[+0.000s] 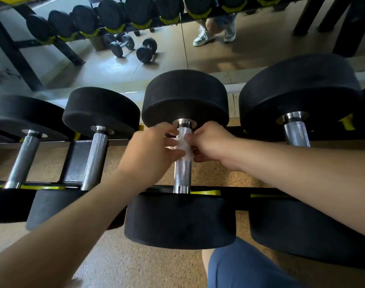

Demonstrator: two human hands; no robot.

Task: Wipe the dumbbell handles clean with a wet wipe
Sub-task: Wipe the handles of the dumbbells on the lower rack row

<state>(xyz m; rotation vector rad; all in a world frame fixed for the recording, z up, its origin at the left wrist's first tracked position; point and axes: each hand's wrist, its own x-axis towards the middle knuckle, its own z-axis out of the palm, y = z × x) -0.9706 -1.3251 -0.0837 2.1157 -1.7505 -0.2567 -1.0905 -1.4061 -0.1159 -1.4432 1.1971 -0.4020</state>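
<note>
Two-handed grip on wet wipe, wrapped round far end of third dumbbell handle from left: left hand and right hand pinching it from either side. Looks like wiping just starting here. Next: drag wipe toward near end, keep wrap tight, then neighbouring handles.

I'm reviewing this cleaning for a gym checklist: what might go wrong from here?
The wet wipe, held by the left hand and right hand, covers the handle only at its far end; the near knurled stretch may get skipped. The rough knurling may snag or tear the thin wipe.
</note>
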